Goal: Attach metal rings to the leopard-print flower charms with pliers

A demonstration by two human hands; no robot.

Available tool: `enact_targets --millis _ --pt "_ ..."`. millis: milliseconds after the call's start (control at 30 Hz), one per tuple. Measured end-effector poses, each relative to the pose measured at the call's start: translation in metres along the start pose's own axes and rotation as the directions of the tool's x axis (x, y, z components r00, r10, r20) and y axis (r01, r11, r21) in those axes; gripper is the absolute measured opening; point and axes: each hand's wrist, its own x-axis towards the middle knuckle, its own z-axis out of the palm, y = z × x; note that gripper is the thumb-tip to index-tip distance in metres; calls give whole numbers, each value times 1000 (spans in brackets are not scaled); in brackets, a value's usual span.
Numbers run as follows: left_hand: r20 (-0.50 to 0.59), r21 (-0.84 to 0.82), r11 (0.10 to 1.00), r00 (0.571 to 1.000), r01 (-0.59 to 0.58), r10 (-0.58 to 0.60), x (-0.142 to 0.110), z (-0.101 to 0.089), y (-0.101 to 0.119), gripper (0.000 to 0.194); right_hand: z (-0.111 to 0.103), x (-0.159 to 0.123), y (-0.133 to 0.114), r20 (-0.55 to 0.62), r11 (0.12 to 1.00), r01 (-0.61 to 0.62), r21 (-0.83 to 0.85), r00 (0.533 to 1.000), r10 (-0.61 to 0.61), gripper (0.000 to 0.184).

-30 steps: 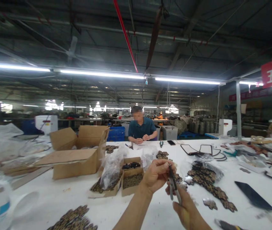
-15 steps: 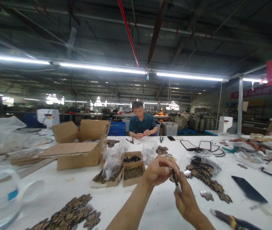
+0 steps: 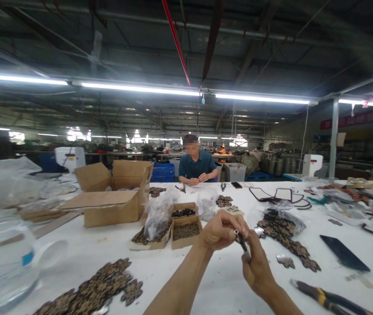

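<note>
Above the white table, my right hand [image 3: 257,262] is closed around a slim dark metal tool [image 3: 242,245] with a lighter grey shaft and a round, hollow-looking end. The fingers of my left hand [image 3: 221,232] are pinched together at that round end, touching the fingertips of my right hand. Whether a small part sits between the left fingers is hidden. Behind my hands lie small open boxes of tiny brass-coloured parts [image 3: 186,231] and black parts [image 3: 183,212]. To the right is a pile of brown patterned flower-shaped patches [image 3: 280,232].
More patterned patches [image 3: 101,286] lie front left, beside a clear plastic jug [image 3: 5,262]. A large open cardboard box [image 3: 114,210] stands behind. At right are pliers [image 3: 324,297], a dark flat panel [image 3: 343,253] and a shiny patch [image 3: 285,261]. A co-worker [image 3: 196,164] sits opposite.
The view has shifted slightly, so the table's contents appear a little to the right and most of them higher. Both hands keep their hold on the metal tool, nearly unchanged.
</note>
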Motion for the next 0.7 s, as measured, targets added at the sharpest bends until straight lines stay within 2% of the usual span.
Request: enact_targets --millis 333,500,700 --pt "19 50 999 1000 10 -11 -4 3 5 42 5 -2 0 -20 1000 -10 14 1000 11 64" --pt "44 27 1000 999 -6 5 -3 8 6 38 5 -4 5 -7 1000 -10 -15 1000 10 56" --pt "41 32 999 999 11 -12 -2 9 5 37 7 -11 14 2 998 -68 -4 998 68 55"
